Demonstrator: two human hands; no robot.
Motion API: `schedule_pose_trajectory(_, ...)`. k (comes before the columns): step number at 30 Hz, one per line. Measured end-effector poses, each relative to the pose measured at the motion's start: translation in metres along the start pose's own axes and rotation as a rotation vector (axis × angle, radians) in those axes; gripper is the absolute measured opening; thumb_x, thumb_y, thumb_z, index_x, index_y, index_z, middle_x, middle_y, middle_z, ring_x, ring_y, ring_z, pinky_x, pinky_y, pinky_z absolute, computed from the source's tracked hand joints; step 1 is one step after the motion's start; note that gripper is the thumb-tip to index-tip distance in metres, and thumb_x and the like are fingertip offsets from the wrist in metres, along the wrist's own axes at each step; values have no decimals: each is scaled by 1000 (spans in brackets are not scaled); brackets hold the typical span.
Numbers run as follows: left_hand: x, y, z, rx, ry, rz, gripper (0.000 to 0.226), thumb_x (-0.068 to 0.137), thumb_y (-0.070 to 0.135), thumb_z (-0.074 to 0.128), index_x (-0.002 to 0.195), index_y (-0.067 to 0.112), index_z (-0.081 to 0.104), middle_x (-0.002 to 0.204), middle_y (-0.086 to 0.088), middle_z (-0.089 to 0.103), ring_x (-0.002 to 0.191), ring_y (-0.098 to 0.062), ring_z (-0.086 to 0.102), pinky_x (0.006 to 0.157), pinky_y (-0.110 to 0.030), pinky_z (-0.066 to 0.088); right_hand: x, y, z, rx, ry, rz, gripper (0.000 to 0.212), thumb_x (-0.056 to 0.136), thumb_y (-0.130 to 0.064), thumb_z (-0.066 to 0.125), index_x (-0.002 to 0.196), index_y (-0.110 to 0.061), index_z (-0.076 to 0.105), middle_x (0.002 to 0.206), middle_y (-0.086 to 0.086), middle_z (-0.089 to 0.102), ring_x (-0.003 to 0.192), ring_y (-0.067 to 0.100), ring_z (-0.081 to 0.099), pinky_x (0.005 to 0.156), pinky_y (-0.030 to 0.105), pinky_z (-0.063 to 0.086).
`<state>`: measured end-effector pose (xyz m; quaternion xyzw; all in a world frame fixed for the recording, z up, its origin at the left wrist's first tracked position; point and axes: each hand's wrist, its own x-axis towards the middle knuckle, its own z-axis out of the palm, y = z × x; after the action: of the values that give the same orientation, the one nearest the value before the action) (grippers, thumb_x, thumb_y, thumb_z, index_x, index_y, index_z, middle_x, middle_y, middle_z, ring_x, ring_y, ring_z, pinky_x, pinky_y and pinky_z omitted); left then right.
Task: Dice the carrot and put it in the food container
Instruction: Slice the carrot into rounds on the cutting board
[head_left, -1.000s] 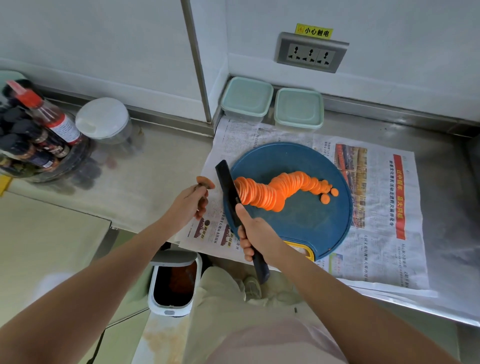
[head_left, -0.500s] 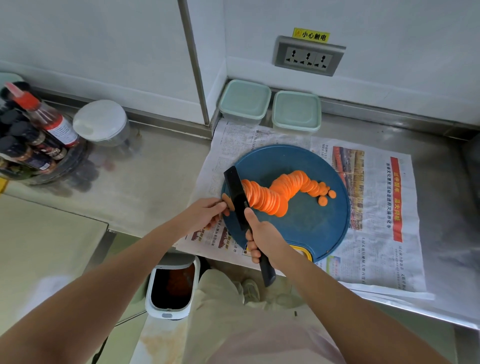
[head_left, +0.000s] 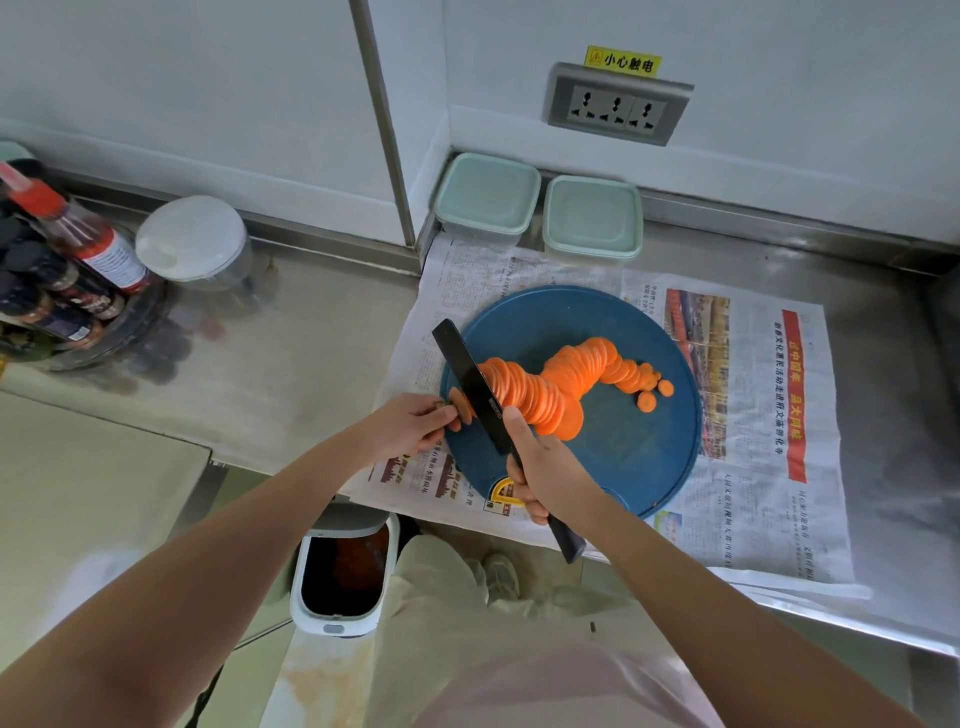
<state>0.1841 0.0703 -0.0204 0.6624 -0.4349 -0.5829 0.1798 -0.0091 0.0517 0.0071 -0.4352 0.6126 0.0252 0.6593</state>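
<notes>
Head cam: right hand (head_left: 546, 467) clamped on knife (head_left: 469, 376) handle, blade on carrot stub (head_left: 459, 402) pinched by left hand (head_left: 410, 423), left edge of blue board (head_left: 628, 457). Cut slices (head_left: 563, 382) fanned right. Two lidded containers (head_left: 485, 200) far, newspaper (head_left: 758, 426) under board.

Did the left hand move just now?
Yes. The left hand, pinching the carrot end, went right, off the newspaper to the edge of the blue cutting board by the knife.
</notes>
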Motion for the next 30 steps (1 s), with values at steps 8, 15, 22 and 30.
schedule_pose_trajectory(8,4,-4,1,118,23,34,25,101,29,42,87,16,57,59,-1,42,48,-10,35,49,-20,30,1,1,1,3,-31,-49,60,92,-68,32,64,-15,42,37,-8,38,30,7,33,43,18,31)
schedule_pose_trajectory(15,4,-4,2,161,37,46,26,101,29,42,89,12,57,57,3,42,49,-9,36,51,-18,30,5,3,6,-96,38,-80,61,92,-67,31,61,-16,42,38,-6,38,33,8,34,43,20,32)
schedule_pose_trajectory(22,4,-5,1,129,26,50,27,101,29,43,89,11,59,57,3,42,49,-9,35,50,-18,30,3,-5,9,-68,38,-12,63,90,-69,32,58,-16,29,43,-3,27,39,11,23,44,21,27)
schedule_pose_trajectory(30,5,-5,2,165,42,49,28,101,31,42,92,10,59,57,5,43,49,-8,37,50,-13,30,-1,-4,13,-188,72,-59,68,89,-71,26,51,-16,34,48,1,33,41,13,32,52,26,38)
